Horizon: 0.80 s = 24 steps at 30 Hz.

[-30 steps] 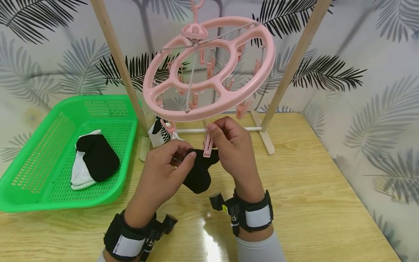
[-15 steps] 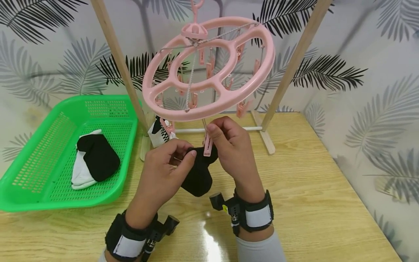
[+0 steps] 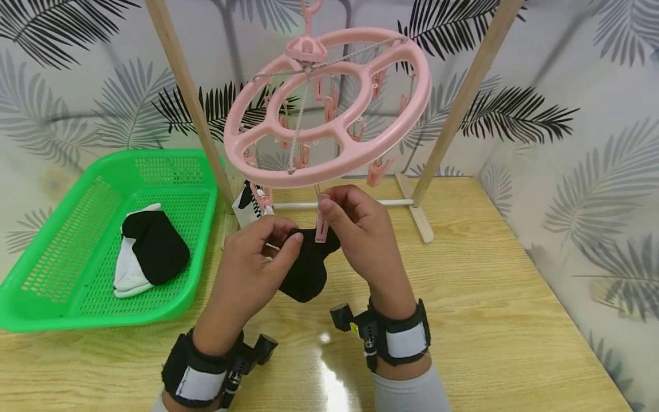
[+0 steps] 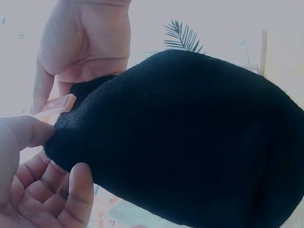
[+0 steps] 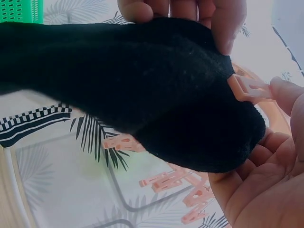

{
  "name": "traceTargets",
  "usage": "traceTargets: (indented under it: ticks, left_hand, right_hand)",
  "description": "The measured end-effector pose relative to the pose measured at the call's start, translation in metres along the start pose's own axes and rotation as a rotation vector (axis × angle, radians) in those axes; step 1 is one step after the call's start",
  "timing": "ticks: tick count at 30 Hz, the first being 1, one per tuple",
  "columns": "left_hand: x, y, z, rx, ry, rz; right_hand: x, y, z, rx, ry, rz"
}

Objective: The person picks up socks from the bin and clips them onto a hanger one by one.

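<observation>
My left hand (image 3: 254, 252) isn't open much, thumb and fingers pinching the edge of a black sock (image 3: 304, 272). That sock hangs between the hands, above the worktop (image 3: 494, 286) and just under the pink ring hanger (image 3: 355, 151). Next over there's a pink clothespin (image 3: 321, 223), tip over the sock's edge, and I've got it pinched in my right hand (image 3: 362, 232), thumb against fingers.

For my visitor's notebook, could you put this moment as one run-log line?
left grip: pinching black sock; right grip: holding pink peg at sock's edge; green basket: black-and-white fabric inside
</observation>
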<state>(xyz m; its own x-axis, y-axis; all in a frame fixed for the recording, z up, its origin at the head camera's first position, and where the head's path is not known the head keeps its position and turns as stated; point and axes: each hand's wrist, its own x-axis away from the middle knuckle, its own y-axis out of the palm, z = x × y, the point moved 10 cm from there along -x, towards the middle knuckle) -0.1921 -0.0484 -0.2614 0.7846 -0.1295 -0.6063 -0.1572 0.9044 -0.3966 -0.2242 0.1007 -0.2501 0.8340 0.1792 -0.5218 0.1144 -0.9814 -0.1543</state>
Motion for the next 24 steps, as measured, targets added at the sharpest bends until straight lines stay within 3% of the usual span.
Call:
traceTargets:
  ticks: [17,24]
  left_hand:
    - [-0.002,-0.002,-0.007,-0.071,0.008,-0.003]
    - [-0.002,-0.013,-0.008,-0.107,0.017,0.041]
  right_hand:
    - [-0.001,0.004,0.007,0.009,0.02,-0.031]
    - [-0.001,0.005,0.008,0.022,0.026,-0.039]
